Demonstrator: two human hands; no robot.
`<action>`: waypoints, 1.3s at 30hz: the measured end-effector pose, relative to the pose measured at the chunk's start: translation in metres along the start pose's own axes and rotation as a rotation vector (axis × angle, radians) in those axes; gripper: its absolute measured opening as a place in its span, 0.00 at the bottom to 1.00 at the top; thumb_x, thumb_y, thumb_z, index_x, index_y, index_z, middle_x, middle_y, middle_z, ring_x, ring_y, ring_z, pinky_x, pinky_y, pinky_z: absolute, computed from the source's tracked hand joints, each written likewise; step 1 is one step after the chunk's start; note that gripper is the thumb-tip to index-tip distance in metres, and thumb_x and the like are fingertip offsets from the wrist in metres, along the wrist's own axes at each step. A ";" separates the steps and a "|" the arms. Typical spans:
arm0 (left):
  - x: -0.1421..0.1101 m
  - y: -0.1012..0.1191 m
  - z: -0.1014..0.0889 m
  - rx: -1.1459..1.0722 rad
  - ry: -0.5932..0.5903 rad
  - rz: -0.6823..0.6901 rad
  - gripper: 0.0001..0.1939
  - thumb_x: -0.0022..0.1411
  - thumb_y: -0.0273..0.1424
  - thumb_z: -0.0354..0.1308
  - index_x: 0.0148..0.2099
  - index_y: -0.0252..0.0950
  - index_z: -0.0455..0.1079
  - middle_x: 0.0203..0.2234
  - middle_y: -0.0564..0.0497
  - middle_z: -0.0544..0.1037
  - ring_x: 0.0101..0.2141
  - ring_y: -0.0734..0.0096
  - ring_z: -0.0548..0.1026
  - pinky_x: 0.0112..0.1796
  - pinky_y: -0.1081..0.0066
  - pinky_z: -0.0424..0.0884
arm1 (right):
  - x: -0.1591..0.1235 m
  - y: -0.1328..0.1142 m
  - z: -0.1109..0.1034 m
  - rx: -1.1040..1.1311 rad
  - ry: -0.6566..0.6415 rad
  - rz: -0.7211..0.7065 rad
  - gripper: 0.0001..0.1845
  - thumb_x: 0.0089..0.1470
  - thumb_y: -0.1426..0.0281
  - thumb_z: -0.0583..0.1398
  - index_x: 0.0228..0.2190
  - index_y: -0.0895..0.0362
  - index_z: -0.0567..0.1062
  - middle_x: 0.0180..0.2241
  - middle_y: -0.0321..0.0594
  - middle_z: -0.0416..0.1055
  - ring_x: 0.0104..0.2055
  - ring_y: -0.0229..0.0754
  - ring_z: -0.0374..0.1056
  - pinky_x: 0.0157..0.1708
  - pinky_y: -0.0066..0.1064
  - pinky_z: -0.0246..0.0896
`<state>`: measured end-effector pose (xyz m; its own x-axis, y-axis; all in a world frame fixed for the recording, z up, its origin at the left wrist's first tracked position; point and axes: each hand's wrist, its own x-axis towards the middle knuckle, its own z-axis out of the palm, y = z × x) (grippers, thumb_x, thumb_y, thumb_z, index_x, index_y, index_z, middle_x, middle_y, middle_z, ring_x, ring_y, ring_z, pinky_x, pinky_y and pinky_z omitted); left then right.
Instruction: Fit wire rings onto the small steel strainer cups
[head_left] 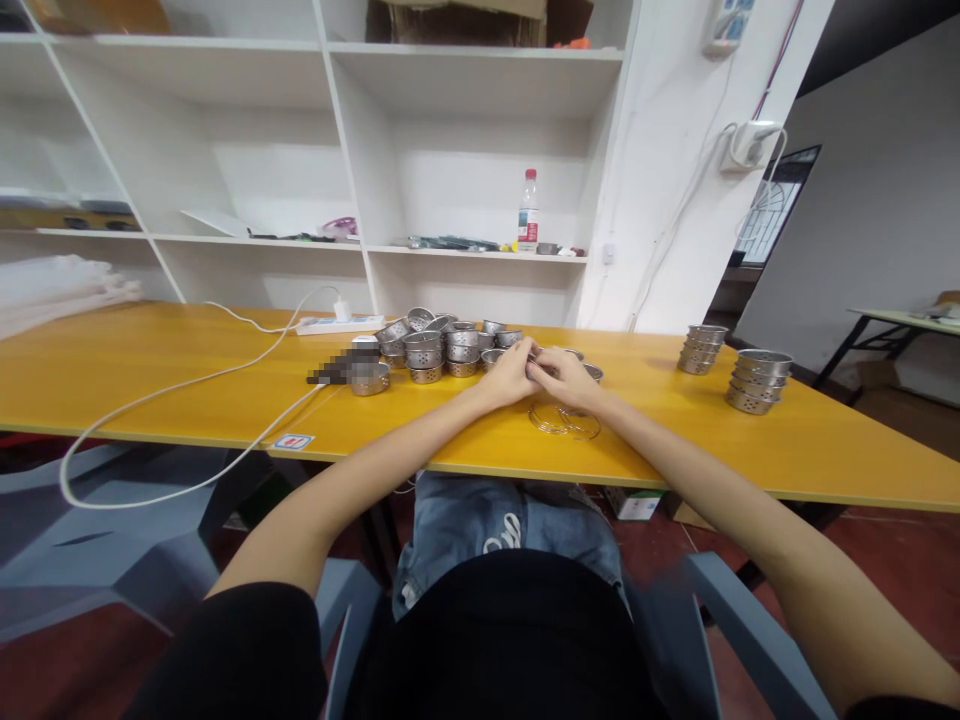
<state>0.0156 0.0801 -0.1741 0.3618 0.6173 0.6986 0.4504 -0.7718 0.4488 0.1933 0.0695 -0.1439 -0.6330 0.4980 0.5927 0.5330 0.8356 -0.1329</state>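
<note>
My left hand (511, 374) and my right hand (567, 379) meet over the yellow table, fingertips bent in and pressed together. Whatever lies between them is too small and covered to make out. Just below the hands, thin metal wire rings (551, 427) lie on the tabletop. Behind and left of my left hand is a heap of small round metal cups (424, 350) with holes in their walls, some stacked and some tilted. Partly covered by my right hand, another metal cup (592, 373) shows only its edge.
Two stacks of perforated cups, a farther stack (702, 351) and a nearer stack (757, 382), stand at the right. A power strip (341, 325) with a white cable (187, 386) is at the left. White shelves (480, 150) holding a bottle (528, 215) rise behind the table (675, 450).
</note>
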 end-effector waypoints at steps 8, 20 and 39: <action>0.000 -0.008 0.002 0.003 -0.001 0.031 0.21 0.55 0.32 0.63 0.50 0.37 0.62 0.49 0.40 0.75 0.51 0.53 0.74 0.55 0.55 0.71 | 0.000 0.004 0.004 -0.009 -0.019 -0.009 0.19 0.68 0.61 0.55 0.26 0.55 0.63 0.32 0.41 0.68 0.37 0.45 0.61 0.43 0.38 0.58; 0.006 -0.010 -0.022 0.421 0.121 -0.094 0.21 0.69 0.44 0.60 0.54 0.34 0.69 0.53 0.37 0.73 0.54 0.49 0.73 0.60 0.53 0.68 | 0.003 0.023 -0.014 -0.149 0.304 -0.018 0.15 0.70 0.64 0.56 0.31 0.56 0.73 0.34 0.44 0.68 0.41 0.48 0.65 0.47 0.39 0.61; 0.006 -0.019 -0.016 0.746 0.039 -0.146 0.16 0.70 0.31 0.49 0.55 0.31 0.71 0.49 0.34 0.78 0.56 0.44 0.73 0.69 0.31 0.34 | 0.003 0.042 -0.030 -0.381 -0.124 0.225 0.14 0.65 0.68 0.58 0.39 0.62 0.83 0.42 0.51 0.75 0.47 0.50 0.71 0.50 0.37 0.64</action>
<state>-0.0040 0.0963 -0.1696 0.2338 0.6888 0.6862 0.9287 -0.3672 0.0522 0.2310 0.0990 -0.1238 -0.5276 0.7009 0.4800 0.8188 0.5700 0.0676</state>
